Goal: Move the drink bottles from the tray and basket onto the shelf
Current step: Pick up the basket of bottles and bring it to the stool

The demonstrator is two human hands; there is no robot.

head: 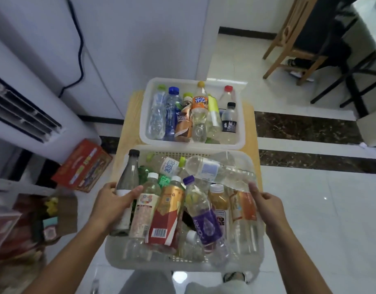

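Hands (114, 200) (265, 205) grip basket (183, 266) rims over wooden table (132, 115), tiled floor (310, 209).

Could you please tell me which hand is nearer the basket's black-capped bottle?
Left. The left hand grips the black-capped bottle; the right hand is across the basket.

Home interior: glossy tiled floor (310, 209), standing air conditioner (23, 107), wooden chair (289, 39).

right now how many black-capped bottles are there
2. A small bottle stands at the right of the far tray; a tall bottle leans at the left of the near basket, gripped by the left hand. Others may be buried.
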